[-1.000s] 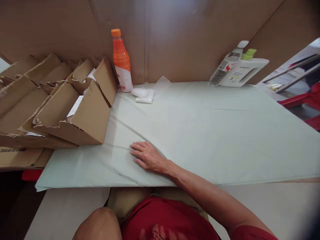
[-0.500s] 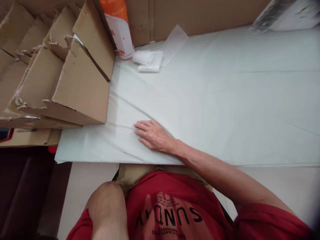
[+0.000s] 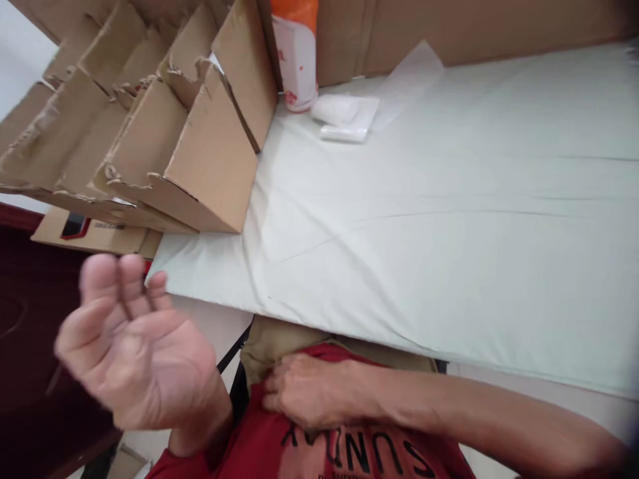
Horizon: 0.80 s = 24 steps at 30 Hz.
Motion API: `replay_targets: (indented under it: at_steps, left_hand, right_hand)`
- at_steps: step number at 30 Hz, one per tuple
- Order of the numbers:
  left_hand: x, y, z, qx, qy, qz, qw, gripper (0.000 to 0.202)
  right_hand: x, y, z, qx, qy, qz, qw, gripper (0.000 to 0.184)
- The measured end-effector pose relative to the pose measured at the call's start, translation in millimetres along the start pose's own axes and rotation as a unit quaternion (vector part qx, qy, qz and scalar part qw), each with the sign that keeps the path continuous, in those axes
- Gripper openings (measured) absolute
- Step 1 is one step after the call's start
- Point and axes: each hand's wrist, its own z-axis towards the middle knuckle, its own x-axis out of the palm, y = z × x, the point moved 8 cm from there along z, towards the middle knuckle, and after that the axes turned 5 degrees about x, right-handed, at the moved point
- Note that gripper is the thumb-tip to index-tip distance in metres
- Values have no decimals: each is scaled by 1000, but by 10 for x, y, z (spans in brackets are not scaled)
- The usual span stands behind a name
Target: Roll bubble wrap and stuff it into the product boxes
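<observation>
My left hand point(image 3: 144, 359) is raised at the lower left, palm toward me. Its fingers are bent but apart, and the palm holds nothing. My right hand point(image 3: 312, 389) rests against the front of the red shirt point(image 3: 384, 459), below the table edge. The fingers of that hand curl inward against the cloth; whether anything is under them is hidden. Both hands are away from the table covered in a pale sheet point(image 3: 424, 253).
A cardboard box with dividers point(image 3: 214, 159) stands at the table's left end. Behind it are an orange-and-white bottle point(image 3: 297, 63) and some clear plastic film point(image 3: 349, 116). A cardboard wall point(image 3: 449, 30) runs along the back. A red-edged dark device point(image 3: 74, 225) lies on flat cardboard.
My right hand has left the tabletop and come back to the shirt. My left hand has swung up into view from below. The view has shifted to the left.
</observation>
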Motion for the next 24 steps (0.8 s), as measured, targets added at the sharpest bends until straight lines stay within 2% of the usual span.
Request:
replay_targets:
  at_steps: [1, 2, 3, 4, 6, 7, 9, 13, 17, 21, 23, 24]
  left_hand:
    - [-11, 53, 17, -11, -6, -53, 999, 32]
    - [13, 158, 18, -46, 1, -110, 993, 24]
    - [83, 311, -6, -109, 23, -164, 980, 16]
    - [191, 493, -69, -192, 54, -204, 958, 12]
    - [383, 807, -241, -336, 76, -271, 899, 14]
    - [469, 922, -326, -389, 75, -295, 870, 15]
    - [608, 1061, -450, -452, 61, -330, 827, 18]
    - [806, 1083, -585, -501, 59, -372, 779, 26]
    - [898, 999, -687, -520, 82, -385, 758, 25]
    - [935, 985, -694, -505, 110, -378, 768, 22]
    - [1025, 1026, -594, -478, 152, -365, 785, 21]
    - [1099, 1062, -504, -453, 181, -344, 802, 20]
  right_hand:
    - [37, 56, -36, -1, 16, 40, 999, 17]
    - [-12, 30, -90, 26, -2, 79, 997, 17]
    - [-136, -63, -172, 72, -52, 115, 989, 20]
    - [-304, -194, -286, 123, -118, 151, 974, 22]
    - [-634, -466, -571, 218, -236, 213, 923, 24]
    - [-764, -577, -708, 256, -277, 236, 896, 23]
    - [-951, -717, -910, 304, -324, 264, 856, 21]
    - [-1170, -811, -1032, 316, -374, 276, 827, 18]
    - [-1354, -890, -964, 311, -424, 255, 812, 15]
    - [-1526, -932, -845, 272, -444, 248, 817, 16]
    - [-1639, -966, -836, 265, -441, 222, 828, 17]
    - [-1713, -998, -848, 272, -438, 201, 833, 17]
